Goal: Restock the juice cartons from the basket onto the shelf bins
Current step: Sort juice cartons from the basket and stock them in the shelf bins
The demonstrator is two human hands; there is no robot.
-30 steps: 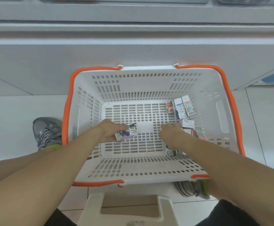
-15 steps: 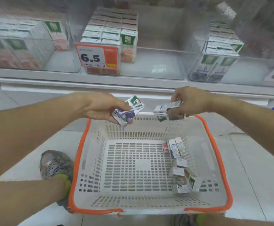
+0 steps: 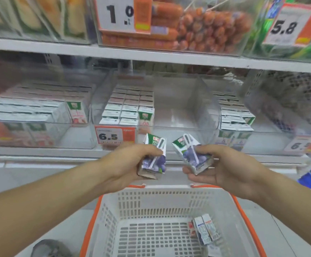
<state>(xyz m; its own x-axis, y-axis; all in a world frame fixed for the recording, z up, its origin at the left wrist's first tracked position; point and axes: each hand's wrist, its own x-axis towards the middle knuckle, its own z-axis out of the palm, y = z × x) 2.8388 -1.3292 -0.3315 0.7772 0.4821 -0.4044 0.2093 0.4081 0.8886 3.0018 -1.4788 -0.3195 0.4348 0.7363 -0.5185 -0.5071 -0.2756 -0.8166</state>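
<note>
**Two grape juice cartons held up in front of the shelf bins**

The person stands over a white slotted plastic basket with orange rim and handles (image 3: 102,216), both arms stretched forward. The left hand (image 3: 130,164) grips a small white-and-green juice carton with purple grapes and a wrapped straw (image 3: 154,154); the fingers wrap its side and the carton stands nearly upright. The right hand (image 3: 219,167) holds a second carton of the same kind (image 3: 191,154), tilted with its top leaning left, thumb on its face and fingers curled beneath. The two cartons are near each other but apart, both above the basket's far rim.

Behind them a clear plastic shelf bin (image 3: 178,115) is filled with rows of white-topped cartons on its left half, the right half bare. An orange-and-white price tag reading 6.5 (image 3: 114,135) hangs on its front. Bins to either side also hold cartons.

In the basket, a few small cartons (image 3: 204,230) lie by the right wall. A grey shoe (image 3: 49,249) shows at the lower left, on the floor.
</note>
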